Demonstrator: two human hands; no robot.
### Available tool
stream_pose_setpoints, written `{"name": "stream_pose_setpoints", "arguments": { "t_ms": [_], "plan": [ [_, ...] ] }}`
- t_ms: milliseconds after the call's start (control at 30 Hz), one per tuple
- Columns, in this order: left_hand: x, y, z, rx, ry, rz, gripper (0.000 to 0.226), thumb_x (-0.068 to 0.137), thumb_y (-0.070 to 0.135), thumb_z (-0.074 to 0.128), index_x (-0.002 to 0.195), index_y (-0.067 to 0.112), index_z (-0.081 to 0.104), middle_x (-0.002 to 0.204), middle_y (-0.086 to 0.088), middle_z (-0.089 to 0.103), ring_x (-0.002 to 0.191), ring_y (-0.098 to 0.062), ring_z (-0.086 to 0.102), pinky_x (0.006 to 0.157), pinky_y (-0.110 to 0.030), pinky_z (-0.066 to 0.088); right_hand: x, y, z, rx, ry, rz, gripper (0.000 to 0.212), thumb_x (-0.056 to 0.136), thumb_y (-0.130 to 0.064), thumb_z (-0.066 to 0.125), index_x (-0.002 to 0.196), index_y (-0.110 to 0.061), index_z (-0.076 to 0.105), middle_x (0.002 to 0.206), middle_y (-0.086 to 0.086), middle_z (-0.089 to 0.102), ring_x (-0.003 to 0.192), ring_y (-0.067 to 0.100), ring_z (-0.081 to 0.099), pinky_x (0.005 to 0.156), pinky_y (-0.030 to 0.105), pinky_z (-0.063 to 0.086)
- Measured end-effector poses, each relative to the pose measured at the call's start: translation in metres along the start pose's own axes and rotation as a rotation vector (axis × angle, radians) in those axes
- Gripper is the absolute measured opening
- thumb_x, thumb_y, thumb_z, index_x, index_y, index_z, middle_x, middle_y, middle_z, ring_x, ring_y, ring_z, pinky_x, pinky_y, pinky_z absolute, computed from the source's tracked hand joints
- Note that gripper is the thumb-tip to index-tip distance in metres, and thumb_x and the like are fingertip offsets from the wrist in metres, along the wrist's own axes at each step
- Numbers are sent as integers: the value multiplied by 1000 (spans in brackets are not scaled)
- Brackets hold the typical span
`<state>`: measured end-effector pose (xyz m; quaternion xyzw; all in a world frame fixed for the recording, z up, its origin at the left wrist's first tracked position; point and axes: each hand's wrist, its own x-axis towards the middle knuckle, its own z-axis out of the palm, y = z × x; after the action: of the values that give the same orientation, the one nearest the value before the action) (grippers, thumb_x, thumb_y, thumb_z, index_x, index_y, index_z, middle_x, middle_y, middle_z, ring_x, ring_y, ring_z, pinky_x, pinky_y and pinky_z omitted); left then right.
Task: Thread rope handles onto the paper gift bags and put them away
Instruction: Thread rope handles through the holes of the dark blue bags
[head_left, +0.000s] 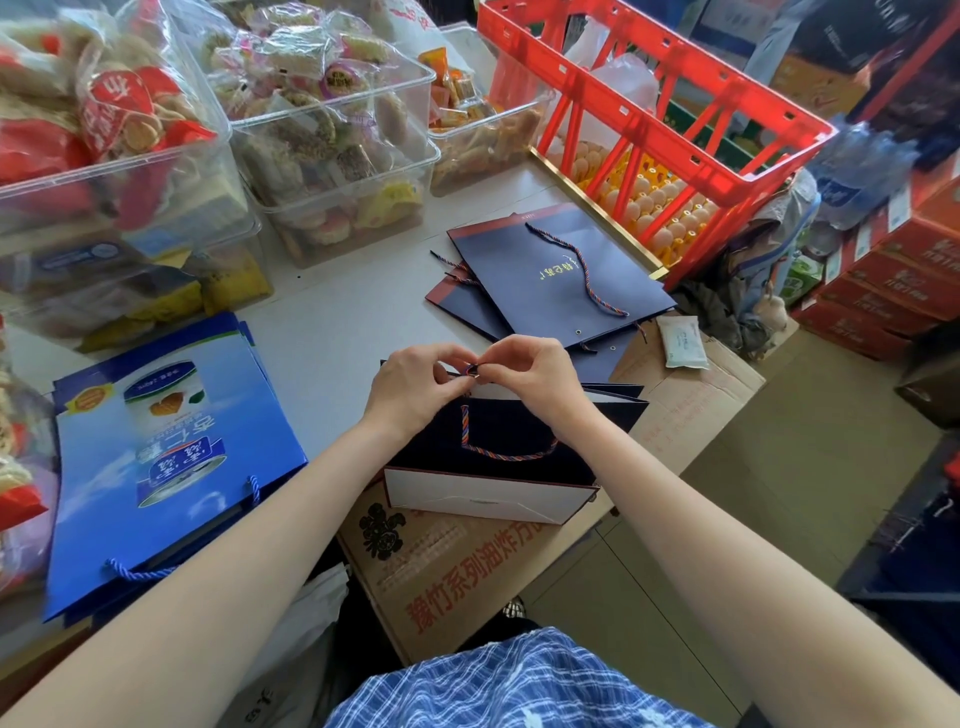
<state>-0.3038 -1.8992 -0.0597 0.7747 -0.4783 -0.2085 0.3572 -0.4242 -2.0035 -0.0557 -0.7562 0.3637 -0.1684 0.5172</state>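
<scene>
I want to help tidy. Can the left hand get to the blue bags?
Probably yes. The left hand pinches the rope end, but bare table lies between it and the blue bags.

Navy gift bag (498, 431) with white inside and a red-blue-orange twisted rope handle (498, 454); bright blue printed bags (171, 457); red crate (660, 109); blue-white checked cloth (519, 680); grey tabletop (337, 312).

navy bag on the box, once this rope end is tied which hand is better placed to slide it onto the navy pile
Probably the right hand. Both hands pinch the rope end at the navy bag's top edge, but the navy pile lies ahead and right, on that hand's side. The left hand would cross over.
</scene>
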Motion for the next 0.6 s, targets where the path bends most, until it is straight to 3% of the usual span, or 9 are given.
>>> {"name": "stream_pose_setpoints", "arguments": {
  "t_ms": [200,367,467,600],
  "plan": [
    [1,-1,-5,-76,-46,-54,19,79,19,73,97,22,68,86,5,69,82,-11,66,84,-32,53,2,-1,0,-25,-50,-15,18,75,-8,76,72,-23,67,79,0,70,79,13,67,81,27,52],
    [6,2,-15,-227,-159,-169,12,80,19,72,92,22,70,89,6,70,87,-9,66,83,-25,51,4,0,-1,-101,-46,-78,7,76,-5,73,77,-12,70,80,6,72,80,18,69,83,31,54],
    [12,5,-21,-283,-195,-269,7,82,15,70,83,22,70,88,3,70,88,-10,64,76,-19,47,1,2,2,-209,-29,-208,6,77,-1,71,79,-6,71,79,5,72,74,15,68,79,31,55],
    [14,10,-13,-173,-90,-305,10,77,17,73,81,21,65,85,0,72,84,-15,66,81,-28,50,3,2,1,-428,-41,-456,4,76,-1,70,79,-2,72,76,8,72,70,20,68,71,36,55]
  ]
}}
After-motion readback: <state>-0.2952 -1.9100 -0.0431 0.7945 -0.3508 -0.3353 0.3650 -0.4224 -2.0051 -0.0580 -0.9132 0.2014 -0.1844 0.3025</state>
